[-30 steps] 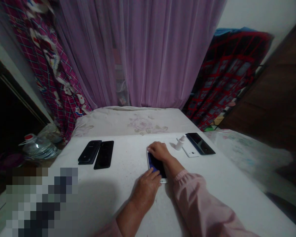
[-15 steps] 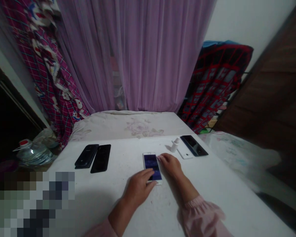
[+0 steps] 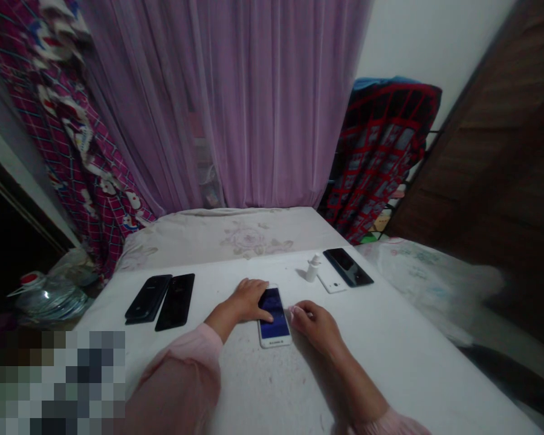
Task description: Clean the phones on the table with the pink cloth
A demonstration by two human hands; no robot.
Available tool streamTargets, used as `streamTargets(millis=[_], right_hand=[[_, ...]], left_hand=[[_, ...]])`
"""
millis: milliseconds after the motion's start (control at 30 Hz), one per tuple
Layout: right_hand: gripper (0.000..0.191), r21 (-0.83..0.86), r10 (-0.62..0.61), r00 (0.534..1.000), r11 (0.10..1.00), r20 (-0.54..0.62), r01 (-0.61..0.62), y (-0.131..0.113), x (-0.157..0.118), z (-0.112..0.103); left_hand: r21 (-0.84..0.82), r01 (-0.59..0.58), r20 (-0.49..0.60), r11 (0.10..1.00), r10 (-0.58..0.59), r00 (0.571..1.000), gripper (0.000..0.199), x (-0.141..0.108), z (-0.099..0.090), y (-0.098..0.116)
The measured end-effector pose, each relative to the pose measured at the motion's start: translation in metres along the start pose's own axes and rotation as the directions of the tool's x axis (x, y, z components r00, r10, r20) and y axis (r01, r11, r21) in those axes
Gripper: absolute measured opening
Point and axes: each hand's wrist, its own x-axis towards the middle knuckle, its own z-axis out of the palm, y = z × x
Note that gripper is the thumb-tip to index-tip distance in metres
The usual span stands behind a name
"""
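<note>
A white phone with a dark blue screen lies face up on the white-covered table. My left hand rests on its upper left edge, fingers apart, with the thumb over the screen. Just right of the phone, my right hand pinches a small pale piece of cloth or tissue. Beyond it stand a small white spray bottle and, beside that, a white phone-like item.
A dark phone lies at the back right. Several dark phones, one of them a black phone, lie on the left. A large water bottle stands beyond the left edge. Purple curtains hang behind.
My left hand has moved from the phone's lower part up to its upper left edge. My right hand has shifted slightly down along the right side. The whole view has turned a little.
</note>
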Motion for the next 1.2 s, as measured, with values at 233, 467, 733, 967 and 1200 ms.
streamTargets(millis=[233,467,733,967,1200], right_hand=[[0.036,0.141,0.001,0.997,0.990,-0.080,0.010,0.003,0.000,0.012],[0.037,0.501,0.028,0.959,0.857,-0.281,0.121,-0.020,-0.027,0.056],[0.039,0.552,0.158,0.876,0.823,-0.455,0.138,-0.025,-0.011,0.076],[0.039,0.765,0.370,0.843,0.639,-0.390,0.073,-0.049,0.018,0.072],[0.042,0.767,0.303,0.872,0.631,-0.384,0.119,-0.056,0.015,0.065]], left_hand=[[-0.100,0.147,-0.155,0.984,-0.162,0.975,0.115,-0.018,0.013,-0.006],[-0.237,0.111,-0.532,0.965,-0.224,0.817,0.115,-0.045,0.033,-0.003],[-0.068,0.075,-0.729,0.995,-0.101,0.677,0.105,-0.062,0.029,0.024],[-0.050,0.115,-0.827,0.992,-0.106,0.552,0.098,-0.067,0.043,0.016],[-0.101,0.138,-0.826,0.985,-0.161,0.540,0.081,-0.078,0.049,0.014]])
